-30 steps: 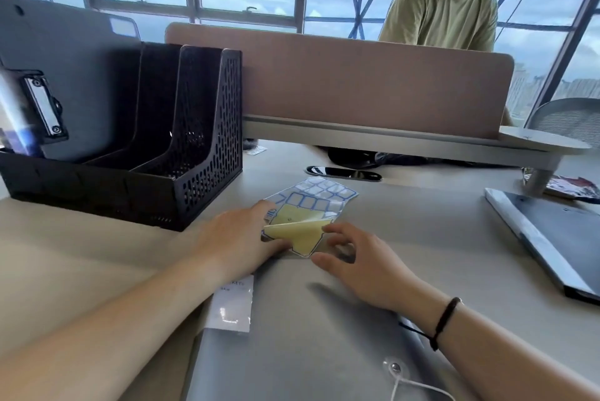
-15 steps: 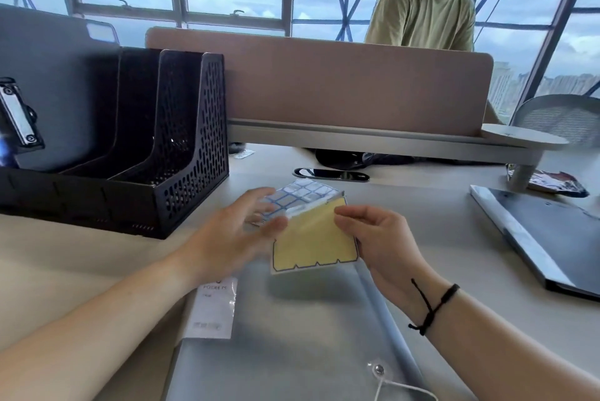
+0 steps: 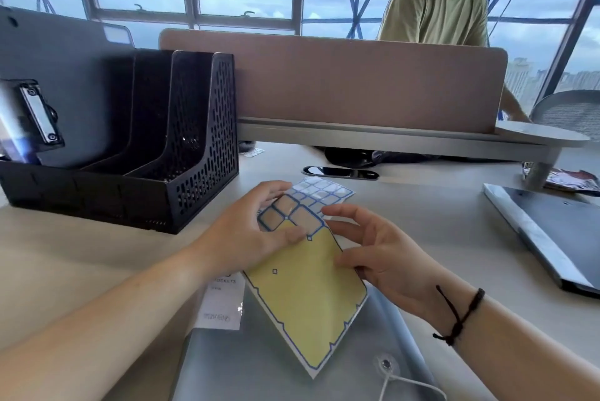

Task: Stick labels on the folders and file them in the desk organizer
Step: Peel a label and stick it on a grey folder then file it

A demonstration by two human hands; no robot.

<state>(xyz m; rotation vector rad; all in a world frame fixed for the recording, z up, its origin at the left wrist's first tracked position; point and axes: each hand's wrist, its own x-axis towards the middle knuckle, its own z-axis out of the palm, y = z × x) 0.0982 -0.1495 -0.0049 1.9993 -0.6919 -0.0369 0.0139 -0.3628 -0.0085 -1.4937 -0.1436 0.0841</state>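
Observation:
My left hand (image 3: 246, 238) pinches a stack of label sheets. The top sheet (image 3: 319, 194) shows blue-bordered labels. A yellow sheet with a blue edge (image 3: 305, 296) hangs from the stack, tilted, above a grey translucent folder (image 3: 253, 371) with a string clasp at the desk's near edge. My right hand (image 3: 386, 258) has its fingers spread and its thumb pressed on the yellow sheet's right edge. The black mesh desk organizer (image 3: 201, 141) stands at the left. A dark grey folder (image 3: 65, 76) is upright in its far-left slot.
A small clear packet with a white card (image 3: 224, 300) lies beside the folder. Another grey folder (image 3: 552, 238) lies at the right. A black phone (image 3: 341, 172) lies ahead of my hands. A brown divider (image 3: 357, 82) crosses the desk, with a person (image 3: 435, 1) behind it.
Both hands lifted the sheets off the desk. The yellow sheet folded out and swung down over the folder. My right hand's fingers spread.

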